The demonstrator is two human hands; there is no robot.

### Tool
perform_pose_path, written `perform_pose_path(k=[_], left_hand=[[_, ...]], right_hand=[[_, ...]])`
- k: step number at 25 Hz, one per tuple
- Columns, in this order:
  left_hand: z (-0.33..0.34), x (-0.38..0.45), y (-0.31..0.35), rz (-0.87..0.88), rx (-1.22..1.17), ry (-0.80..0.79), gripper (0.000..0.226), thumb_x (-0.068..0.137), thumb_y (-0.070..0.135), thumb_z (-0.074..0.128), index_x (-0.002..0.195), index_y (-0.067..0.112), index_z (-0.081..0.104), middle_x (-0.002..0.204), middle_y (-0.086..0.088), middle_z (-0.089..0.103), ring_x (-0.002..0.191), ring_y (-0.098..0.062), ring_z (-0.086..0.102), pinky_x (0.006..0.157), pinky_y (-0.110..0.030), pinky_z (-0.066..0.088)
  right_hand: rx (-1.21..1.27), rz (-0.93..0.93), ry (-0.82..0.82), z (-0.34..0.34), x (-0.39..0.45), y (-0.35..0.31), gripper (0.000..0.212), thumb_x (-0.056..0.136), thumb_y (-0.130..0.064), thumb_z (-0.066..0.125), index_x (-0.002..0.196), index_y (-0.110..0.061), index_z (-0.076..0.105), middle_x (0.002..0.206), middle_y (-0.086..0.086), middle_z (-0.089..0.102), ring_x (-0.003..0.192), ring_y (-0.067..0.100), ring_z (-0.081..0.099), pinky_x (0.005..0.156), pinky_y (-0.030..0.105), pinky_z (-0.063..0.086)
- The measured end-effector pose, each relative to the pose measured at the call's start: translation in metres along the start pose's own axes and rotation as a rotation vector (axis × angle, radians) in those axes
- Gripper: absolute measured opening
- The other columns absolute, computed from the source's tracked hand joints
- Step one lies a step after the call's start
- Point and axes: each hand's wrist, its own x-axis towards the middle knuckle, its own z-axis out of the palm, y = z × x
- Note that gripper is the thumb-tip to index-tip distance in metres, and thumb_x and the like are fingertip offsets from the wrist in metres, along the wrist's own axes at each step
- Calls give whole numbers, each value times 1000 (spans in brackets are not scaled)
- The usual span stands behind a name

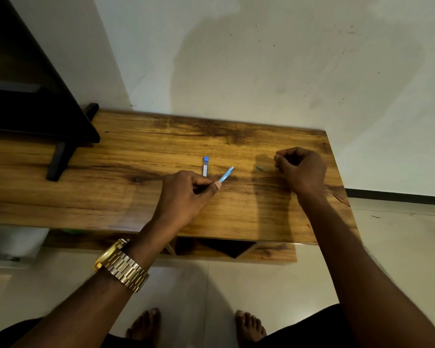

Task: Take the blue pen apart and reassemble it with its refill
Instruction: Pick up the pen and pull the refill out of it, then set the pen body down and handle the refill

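Left hand pinches the blue pen barrel; right hand curled, seemingly empty, near a small blue piece.

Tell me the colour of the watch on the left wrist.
Gold, metal-link watch; head view.

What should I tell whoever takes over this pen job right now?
Left hand: pinches the light blue pen barrel, its free end pointing up and to the right above the wooden table.
Right hand: curled, resting on the table; whether it holds anything cannot be told.
A slim case with a blue cap lies flat beyond the left hand. A small bluish part lies left of the right hand.
Done: pen appears to be apart.
Left: fit the refill, rejoin the parts.
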Motion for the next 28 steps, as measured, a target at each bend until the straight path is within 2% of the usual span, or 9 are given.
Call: perform_pose_path(k=[4, 9, 13, 15, 17, 20, 23, 26, 28], left_hand=[[20, -3, 6, 6, 47, 34, 15, 90, 38, 88, 99, 27, 90, 85, 19, 82, 70, 14, 69, 69, -2, 47], [39, -3, 11, -5, 137, 52, 12, 88, 37, 89, 95, 27, 87, 74, 16, 75, 65, 7, 66, 66, -13, 55], [42, 0, 9, -34, 190, 33, 15, 88, 37, 90, 97, 26, 86, 79, 14, 75, 68, 4, 67, 66, -13, 54], [41, 1, 8, -41, 183, 19, 19, 86, 38, 91, 97, 24, 85, 81, 12, 76, 71, 0, 68, 69, -22, 60], [38, 1, 8, -35, 174, -1, 22, 84, 40, 92, 97, 24, 85, 83, 10, 77, 74, -1, 69, 72, -27, 63], [22, 14, 5, -39, 160, 55, 23, 85, 46, 90, 92, 25, 85, 79, 13, 76, 72, 2, 69, 69, -21, 61], [-2, 37, -10, -114, 119, 192, 25, 87, 42, 90, 96, 20, 84, 78, 12, 75, 68, 6, 67, 68, -19, 60], [-2, 46, -19, -166, 192, 177, 41, 85, 48, 90, 109, 16, 81, 89, 3, 77, 76, -5, 71, 70, -23, 57], [7, 46, -18, -123, 305, 126, 44, 87, 48, 88, 117, 16, 81, 103, -2, 77, 90, -17, 74, 79, -36, 63]], right_hand=[[-106, -46, 11, 11, -2, 2, 8, 94, -30, 86, 101, -28, 86, 85, -23, 72, 83, -5, 67, 81, 27, 60], [-224, -74, -1, 17, -3, 7, 15, 92, -32, 87, 106, -25, 88, 92, -8, 79, 84, 2, 67, 79, 26, 52], [-230, -91, -50, 6, 2, 4, 17, 96, -27, 84, 112, -23, 86, 94, -13, 75, 82, -4, 65, 85, 26, 58], [-135, -35, 84, -3, 8, 0, 14, 98, -28, 81, 110, -23, 86, 90, -21, 72, 81, -3, 66, 79, 14, 57], [-35, 36, 237, -11, 14, -1, 13, 98, -30, 80, 108, -23, 86, 85, -22, 70, 79, -7, 64, 70, 0, 47], [110, 135, 326, -18, 19, 1, 14, 99, -30, 78, 108, -23, 85, 89, -18, 75, 82, -9, 66, 77, 11, 50], [226, 158, 386, -17, 20, -2, 11, 98, -27, 77, 104, -23, 85, 88, -16, 79, 77, -13, 70, 70, 5, 46], [262, 151, 427, -15, 22, -5, 10, 97, -26, 77, 101, -20, 84, 86, -14, 79, 70, -18, 67, 64, -3, 43], [279, 158, 424, -14, 22, -5, 10, 97, -26, 77, 102, -20, 84, 87, -13, 79, 72, -11, 69, 70, 2, 47]])
